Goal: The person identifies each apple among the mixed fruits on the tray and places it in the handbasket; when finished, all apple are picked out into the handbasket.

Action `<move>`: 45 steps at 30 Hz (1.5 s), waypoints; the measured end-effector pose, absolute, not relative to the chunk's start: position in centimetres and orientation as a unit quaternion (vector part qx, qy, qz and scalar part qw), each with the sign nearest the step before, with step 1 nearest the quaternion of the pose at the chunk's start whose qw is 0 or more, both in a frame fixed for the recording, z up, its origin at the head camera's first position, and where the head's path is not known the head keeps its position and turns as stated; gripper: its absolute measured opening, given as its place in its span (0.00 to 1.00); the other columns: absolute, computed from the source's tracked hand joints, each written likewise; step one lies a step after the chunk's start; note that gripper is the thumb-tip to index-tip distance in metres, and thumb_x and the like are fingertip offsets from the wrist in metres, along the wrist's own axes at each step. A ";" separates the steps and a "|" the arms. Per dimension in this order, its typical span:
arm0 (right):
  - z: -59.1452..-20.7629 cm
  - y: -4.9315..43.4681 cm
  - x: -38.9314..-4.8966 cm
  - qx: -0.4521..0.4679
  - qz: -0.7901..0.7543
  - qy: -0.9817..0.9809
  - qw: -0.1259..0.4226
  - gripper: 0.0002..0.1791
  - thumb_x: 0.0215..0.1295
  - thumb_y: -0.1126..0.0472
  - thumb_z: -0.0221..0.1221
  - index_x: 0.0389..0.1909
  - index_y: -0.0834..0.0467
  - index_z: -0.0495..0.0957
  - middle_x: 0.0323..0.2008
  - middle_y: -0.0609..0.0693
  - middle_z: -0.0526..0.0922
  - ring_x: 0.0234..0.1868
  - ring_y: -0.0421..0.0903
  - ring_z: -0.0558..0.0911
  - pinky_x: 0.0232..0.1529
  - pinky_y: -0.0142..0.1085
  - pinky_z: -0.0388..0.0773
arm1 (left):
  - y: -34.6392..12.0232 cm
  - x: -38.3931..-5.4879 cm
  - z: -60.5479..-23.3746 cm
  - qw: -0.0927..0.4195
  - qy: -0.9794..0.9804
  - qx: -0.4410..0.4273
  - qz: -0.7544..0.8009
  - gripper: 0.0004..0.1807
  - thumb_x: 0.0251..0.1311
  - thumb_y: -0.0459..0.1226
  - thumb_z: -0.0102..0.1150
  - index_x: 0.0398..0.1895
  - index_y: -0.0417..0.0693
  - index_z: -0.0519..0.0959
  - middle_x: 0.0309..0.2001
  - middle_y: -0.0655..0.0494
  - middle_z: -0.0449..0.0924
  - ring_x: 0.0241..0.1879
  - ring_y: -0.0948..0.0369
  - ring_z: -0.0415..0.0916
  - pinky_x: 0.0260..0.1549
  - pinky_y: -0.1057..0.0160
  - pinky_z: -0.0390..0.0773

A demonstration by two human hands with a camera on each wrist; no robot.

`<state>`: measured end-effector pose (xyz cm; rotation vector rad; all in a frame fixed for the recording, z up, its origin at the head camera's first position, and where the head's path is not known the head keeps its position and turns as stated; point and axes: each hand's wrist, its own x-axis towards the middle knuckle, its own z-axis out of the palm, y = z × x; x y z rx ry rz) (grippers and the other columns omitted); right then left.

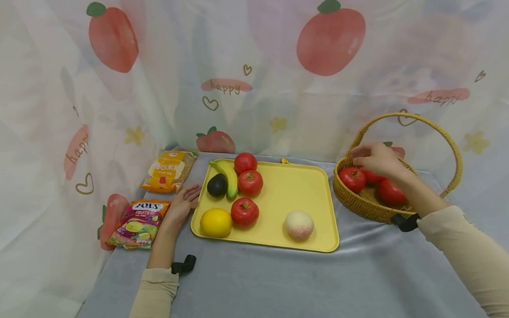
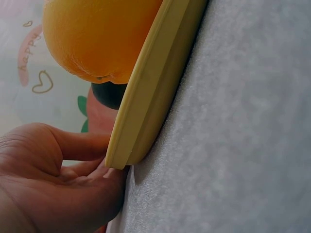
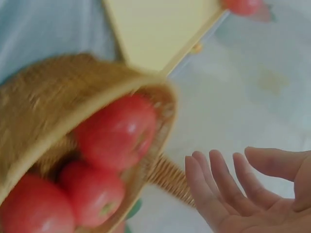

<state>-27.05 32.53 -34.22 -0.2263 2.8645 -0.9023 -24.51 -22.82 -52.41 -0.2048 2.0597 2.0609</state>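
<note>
Six red fruits (image 1: 244,213); two packets (image 1: 139,224)

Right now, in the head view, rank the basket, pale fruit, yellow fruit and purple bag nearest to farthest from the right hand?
1. Basket: by the right hand.
2. Pale fruit: on the tray, right.
3. Yellow fruit: tray's near left corner.
4. Purple bag: left of the tray.

Rough woven wicker basket (image 1: 364,207); smooth plastic-looking tray (image 1: 278,197); 3 glossy basket tomatoes (image 1: 352,179); soft cloth (image 1: 250,285).
</note>
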 end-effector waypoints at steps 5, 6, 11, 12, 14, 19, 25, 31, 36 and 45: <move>-34.2 30.1 -26.6 -0.085 -0.328 0.938 0.076 0.24 0.77 0.57 0.58 0.67 0.66 0.75 0.62 0.69 0.80 0.55 0.61 0.82 0.45 0.40 0.83 | -22.8 -24.4 -52.6 0.111 0.699 -0.067 0.703 0.33 0.74 0.21 0.44 0.81 0.40 0.57 0.79 0.42 0.60 0.79 0.49 0.58 0.77 0.49 0.59; -34.2 29.7 -26.6 -0.088 -0.336 0.935 0.078 0.24 0.77 0.57 0.58 0.67 0.66 0.75 0.62 0.68 0.80 0.55 0.60 0.83 0.44 0.37 0.83 | -22.7 -24.4 -52.6 0.111 0.700 -0.066 0.703 0.33 0.74 0.21 0.44 0.81 0.40 0.57 0.79 0.41 0.60 0.79 0.49 0.58 0.77 0.49 0.59; -34.4 27.3 -26.9 -0.097 -0.379 0.916 0.092 0.25 0.78 0.59 0.58 0.69 0.66 0.73 0.63 0.67 0.80 0.56 0.59 0.84 0.47 0.37 0.87 | -22.7 -24.4 -52.8 0.109 0.702 -0.066 0.701 0.33 0.74 0.21 0.44 0.81 0.41 0.57 0.79 0.42 0.60 0.78 0.49 0.58 0.77 0.49 0.59; -34.5 26.8 -26.9 -0.097 -0.390 0.911 0.096 0.25 0.78 0.59 0.58 0.70 0.66 0.72 0.63 0.67 0.79 0.57 0.59 0.83 0.48 0.38 0.87 | -22.7 -24.5 -52.8 0.109 0.703 -0.067 0.700 0.33 0.74 0.22 0.45 0.81 0.41 0.57 0.79 0.42 0.60 0.78 0.49 0.58 0.77 0.49 0.59; -34.5 25.9 -27.1 -0.098 -0.407 0.902 0.105 0.25 0.78 0.60 0.58 0.70 0.66 0.72 0.64 0.67 0.79 0.59 0.60 0.82 0.50 0.41 0.87 | -22.7 -24.5 -52.8 0.109 0.703 -0.066 0.699 0.34 0.74 0.22 0.45 0.81 0.41 0.57 0.79 0.42 0.60 0.78 0.49 0.58 0.76 0.49 0.59; -34.7 24.0 -27.3 -0.104 -0.438 0.884 0.125 0.24 0.78 0.61 0.58 0.70 0.67 0.71 0.65 0.67 0.78 0.62 0.63 0.80 0.51 0.45 0.87 | -22.5 -24.8 -52.8 0.106 0.705 -0.062 0.698 0.33 0.73 0.21 0.45 0.80 0.39 0.58 0.79 0.41 0.61 0.78 0.48 0.59 0.77 0.49 0.59; -34.9 21.8 -27.8 -0.105 -0.453 0.875 0.139 0.23 0.77 0.63 0.58 0.68 0.67 0.73 0.63 0.68 0.79 0.61 0.63 0.81 0.53 0.51 0.86 | -22.6 -24.9 -52.8 0.105 0.705 -0.062 0.699 0.34 0.73 0.20 0.44 0.80 0.39 0.58 0.79 0.40 0.60 0.78 0.48 0.59 0.77 0.49 0.58; -35.3 19.9 -28.1 -0.108 -0.475 0.858 0.165 0.22 0.78 0.63 0.57 0.68 0.66 0.72 0.63 0.68 0.78 0.62 0.65 0.80 0.50 0.50 0.87 | -22.6 -24.7 -52.8 0.097 0.710 -0.061 0.695 0.33 0.72 0.20 0.44 0.80 0.38 0.58 0.78 0.40 0.61 0.78 0.48 0.60 0.76 0.49 0.60; -35.7 18.2 -28.3 -0.119 -0.491 0.842 0.187 0.22 0.79 0.62 0.55 0.68 0.67 0.71 0.63 0.68 0.77 0.63 0.66 0.79 0.51 0.52 0.87 | -22.8 -24.6 -52.7 0.094 0.708 -0.062 0.697 0.33 0.72 0.19 0.44 0.80 0.37 0.58 0.78 0.39 0.61 0.78 0.47 0.60 0.76 0.49 0.59; -37.1 16.0 -29.3 -0.119 -0.502 0.830 0.213 0.23 0.78 0.60 0.57 0.68 0.67 0.71 0.64 0.68 0.76 0.60 0.64 0.82 0.49 0.52 0.87 | -23.1 -24.9 -52.9 0.096 0.708 -0.061 0.697 0.33 0.72 0.21 0.45 0.80 0.39 0.59 0.78 0.40 0.62 0.77 0.48 0.60 0.76 0.49 0.60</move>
